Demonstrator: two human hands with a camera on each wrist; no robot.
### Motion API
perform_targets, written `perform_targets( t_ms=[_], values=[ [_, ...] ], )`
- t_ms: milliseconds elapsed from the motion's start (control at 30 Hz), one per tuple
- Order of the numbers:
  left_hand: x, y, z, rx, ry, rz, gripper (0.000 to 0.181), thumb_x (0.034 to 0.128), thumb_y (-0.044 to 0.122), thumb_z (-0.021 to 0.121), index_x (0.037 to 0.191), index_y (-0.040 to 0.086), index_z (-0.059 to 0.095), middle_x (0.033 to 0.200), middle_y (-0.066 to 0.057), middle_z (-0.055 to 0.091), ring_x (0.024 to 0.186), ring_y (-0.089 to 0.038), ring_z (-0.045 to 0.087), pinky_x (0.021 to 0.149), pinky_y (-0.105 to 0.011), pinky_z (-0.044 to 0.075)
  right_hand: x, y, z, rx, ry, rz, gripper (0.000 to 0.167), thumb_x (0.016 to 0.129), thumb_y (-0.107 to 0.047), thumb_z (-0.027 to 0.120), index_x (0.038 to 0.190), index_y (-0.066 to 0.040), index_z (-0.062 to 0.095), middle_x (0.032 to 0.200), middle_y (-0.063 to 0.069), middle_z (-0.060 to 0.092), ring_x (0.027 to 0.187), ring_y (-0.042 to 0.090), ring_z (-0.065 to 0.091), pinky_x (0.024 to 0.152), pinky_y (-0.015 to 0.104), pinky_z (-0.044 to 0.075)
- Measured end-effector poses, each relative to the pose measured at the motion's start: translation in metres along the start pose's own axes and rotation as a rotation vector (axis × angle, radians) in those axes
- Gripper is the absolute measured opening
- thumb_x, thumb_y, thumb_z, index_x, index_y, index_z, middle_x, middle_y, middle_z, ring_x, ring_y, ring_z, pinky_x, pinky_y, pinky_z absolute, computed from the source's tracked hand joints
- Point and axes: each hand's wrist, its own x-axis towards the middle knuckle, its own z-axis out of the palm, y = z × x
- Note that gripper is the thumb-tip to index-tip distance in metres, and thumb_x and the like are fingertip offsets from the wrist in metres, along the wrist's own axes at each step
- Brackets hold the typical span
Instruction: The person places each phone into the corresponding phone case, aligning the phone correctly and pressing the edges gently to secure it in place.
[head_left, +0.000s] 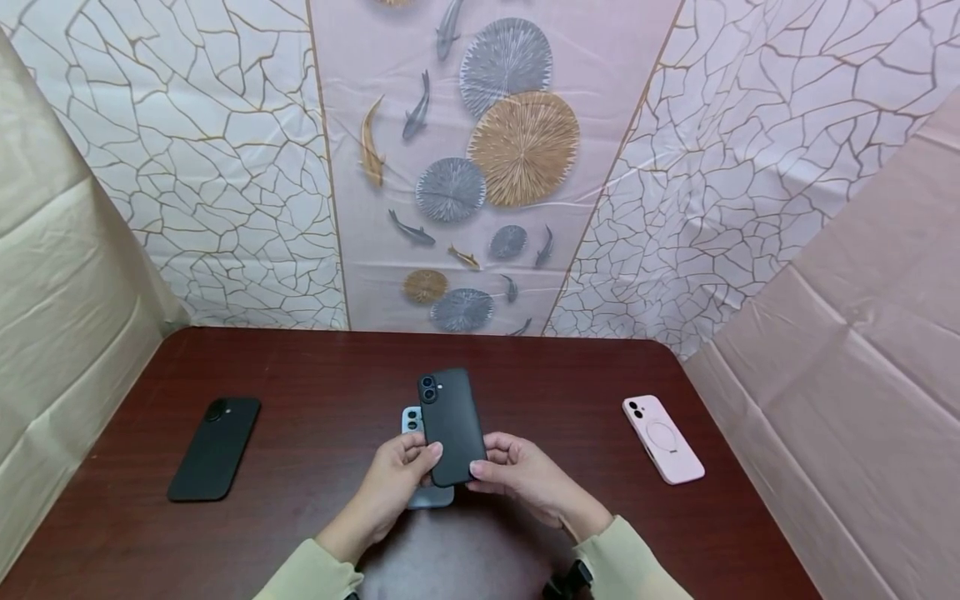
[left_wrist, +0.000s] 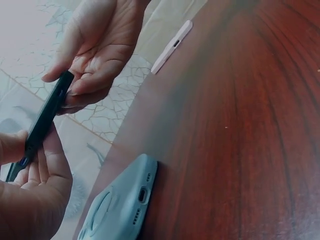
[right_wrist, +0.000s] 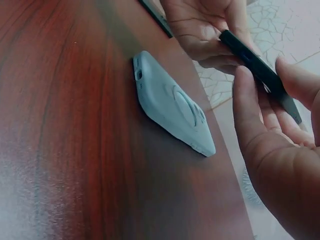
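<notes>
Holding a black phone (head_left: pixel 453 429) up over the middle of the table (head_left: pixel 315 383), back turned up, with two lenses at its far left corner. Pinching its left edge, toward the near end, with the left hand (head_left: pixel 386 483), closed down to the phone's thickness, thumb on the back. Gripping its near right corner with the right hand (head_left: pixel 532 483), likewise closed to a pinch, thumb at the corner, other fingers bent by the right edge.

Below and apart from it, lying flat on the wood: a blue phone (head_left: pixel 431 498), partly hidden in the head view, with lenses at the far end. In the wrist views, a ring on its back and a port in its near end.

Well off to the left, a dark phone (head_left: pixel 215 450), lying at a slant with the far end turned right. Well off to the right, a pink phone (head_left: pixel 663 439), slanting the other way, with lenses at the far left and a ring on its back.

Beyond the far edge, a backdrop (head_left: pixel 525 150) of fish, gold and grey discs, and crackled panels either side. On both arms, pale green sleeves (head_left: pixel 311 575).
</notes>
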Motion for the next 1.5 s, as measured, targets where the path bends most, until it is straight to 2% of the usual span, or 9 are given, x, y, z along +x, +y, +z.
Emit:
perform_targets(
  t_ms=[133,367,600,733,933,1067,1200,1400,1500],
  values=[
    [0.002,-0.001,-0.003,-0.027,0.006,0.006,0.037,0.0953,0.02,0.064,0.116,-0.01,0.056,0.1,-0.015,0.069,0.082,-0.016,0.065,0.07,-0.027,0.052,0.0,0.0,0.003,0.003,0.006,0.011,0.032,0.09,-0.009,0.069,0.114,0.008,0.054,0.108,0.021,0.066,0.098,0.028,0.066,0.088,0.04,0.051],
    [0.004,-0.003,-0.006,-0.076,-0.049,0.01,0.037,0.0961,0.017,0.062,0.118,-0.012,0.054,0.106,-0.02,0.068,0.088,-0.021,0.068,0.074,-0.031,0.056,0.001,0.002,0.005,0.004,0.01,-0.011,0.031,0.09,-0.009,0.069,0.112,0.008,0.055,0.109,0.022,0.066,0.097,0.025,0.067,0.088,0.038,0.052],
    [0.003,-0.003,-0.004,-0.013,-0.057,0.024,0.033,0.0959,0.016,0.062,0.115,-0.01,0.056,0.102,-0.017,0.068,0.089,-0.022,0.068,0.076,-0.033,0.056,0.001,0.004,0.001,-0.025,0.029,0.028,0.03,0.09,-0.01,0.069,0.111,0.007,0.056,0.105,0.02,0.067,0.093,0.025,0.068,0.088,0.042,0.051],
    [0.001,-0.002,-0.002,0.029,-0.074,0.026,0.032,0.0952,0.017,0.063,0.114,-0.008,0.057,0.1,-0.016,0.069,0.089,-0.023,0.068,0.076,-0.034,0.056,0.001,0.002,-0.003,-0.064,0.084,0.027,0.034,0.092,-0.019,0.067,0.114,0.005,0.057,0.102,0.017,0.068,0.087,0.025,0.068,0.082,0.042,0.054],
    [-0.002,-0.005,0.003,0.066,-0.159,0.03,0.03,0.0938,0.016,0.065,0.112,-0.007,0.06,0.098,-0.014,0.069,0.087,-0.021,0.068,0.072,-0.032,0.056,-0.001,-0.007,-0.009,-0.08,0.187,0.008,0.04,0.097,-0.03,0.061,0.121,0.001,0.056,0.099,0.013,0.069,0.085,0.023,0.068,0.073,0.037,0.056],
    [-0.004,-0.011,0.008,0.071,-0.229,0.037,0.03,0.094,0.015,0.065,0.114,-0.007,0.06,0.099,-0.014,0.069,0.089,-0.02,0.068,0.07,-0.03,0.055,-0.001,-0.009,-0.013,-0.014,0.152,0.015,0.044,0.099,-0.038,0.053,0.12,0.002,0.055,0.098,0.013,0.069,0.086,0.025,0.068,0.073,0.038,0.056],
    [-0.005,-0.014,0.009,0.132,-0.278,0.049,0.031,0.0942,0.015,0.065,0.118,-0.004,0.06,0.099,-0.012,0.068,0.085,-0.02,0.067,0.065,-0.029,0.054,-0.003,-0.011,-0.016,0.033,0.137,0.011,0.054,0.1,-0.048,0.045,0.123,0.0,0.056,0.097,0.013,0.07,0.085,0.025,0.069,0.071,0.039,0.056],
    [-0.007,-0.015,0.01,0.141,-0.324,0.078,0.031,0.0956,0.015,0.062,0.121,-0.002,0.059,0.101,-0.012,0.067,0.085,-0.021,0.066,0.065,-0.03,0.054,-0.005,-0.012,-0.016,0.049,0.156,-0.002,0.051,0.101,-0.049,0.042,0.113,-0.004,0.061,0.09,0.01,0.07,0.078,0.021,0.068,0.067,0.037,0.055],
    [-0.007,-0.017,0.012,0.122,-0.317,0.082,0.03,0.0963,0.013,0.061,0.121,-0.003,0.059,0.101,-0.012,0.066,0.086,-0.021,0.066,0.066,-0.03,0.054,-0.004,-0.011,-0.016,0.034,0.189,0.008,0.053,0.1,-0.051,0.043,0.112,-0.003,0.061,0.088,0.009,0.07,0.075,0.02,0.067,0.065,0.035,0.054]
  ],
)
